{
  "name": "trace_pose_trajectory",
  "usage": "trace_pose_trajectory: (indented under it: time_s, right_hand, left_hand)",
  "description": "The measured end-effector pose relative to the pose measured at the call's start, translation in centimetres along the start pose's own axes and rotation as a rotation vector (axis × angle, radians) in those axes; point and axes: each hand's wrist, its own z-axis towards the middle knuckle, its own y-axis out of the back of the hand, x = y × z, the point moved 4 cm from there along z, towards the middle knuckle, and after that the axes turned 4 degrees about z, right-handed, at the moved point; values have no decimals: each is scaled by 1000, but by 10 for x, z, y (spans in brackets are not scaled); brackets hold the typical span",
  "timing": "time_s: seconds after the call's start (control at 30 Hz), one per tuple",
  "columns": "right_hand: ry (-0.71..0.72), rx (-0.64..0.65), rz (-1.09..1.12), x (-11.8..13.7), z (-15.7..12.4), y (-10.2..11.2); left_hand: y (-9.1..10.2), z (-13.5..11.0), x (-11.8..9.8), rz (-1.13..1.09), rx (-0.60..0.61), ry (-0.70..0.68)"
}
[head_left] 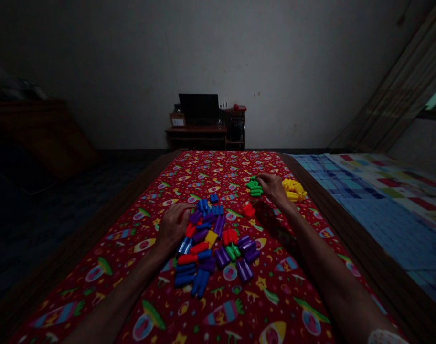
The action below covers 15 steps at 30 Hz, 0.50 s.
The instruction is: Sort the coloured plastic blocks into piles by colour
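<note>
My left hand (172, 228) rests at the left side of a mixed heap of plastic building blocks, its thumb apart from the stretched fingers, which reach over a purple block (195, 217). The heap also holds blue blocks (200, 283), red blocks (187, 259) and a yellow block (211, 238). Farther off to the right, my right hand (273, 188) is pinched at the edge of a small pile of green blocks (255, 190); its fingertips touch a green block, partly hidden by the fingers. A pile of yellow blocks (294, 189) lies just right of that hand.
Red blocks (248, 210) lie together nearer than the green pile. Purple blocks (244, 270) and a green block (233, 252) lie at the heap's right. A red patterned cloth (235, 310) covers the surface. Behind stands a desk with a monitor (199, 109); bedding (364, 210) lies right.
</note>
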Motion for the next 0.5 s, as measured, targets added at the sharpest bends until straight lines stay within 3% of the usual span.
trace_pose_trajectory:
  time_s: [0.13, 0.23, 0.3, 0.4, 0.5]
  right_hand:
    - [65, 400, 117, 46, -16, -16]
    - [195, 840, 176, 90, -49, -36]
    - [314, 1029, 113, 115, -73, -45]
    - [468, 1090, -100, 136, -99, -51]
    - [527, 1015, -265, 136, -110, -50]
  left_hand:
    - [4, -2, 10, -27, 11, 202]
    - [4, -2, 13, -74, 43, 279]
    - [4, -2, 13, -87, 51, 293]
    - [3, -2, 13, -83, 56, 294]
    - [3, -2, 12, -74, 56, 282]
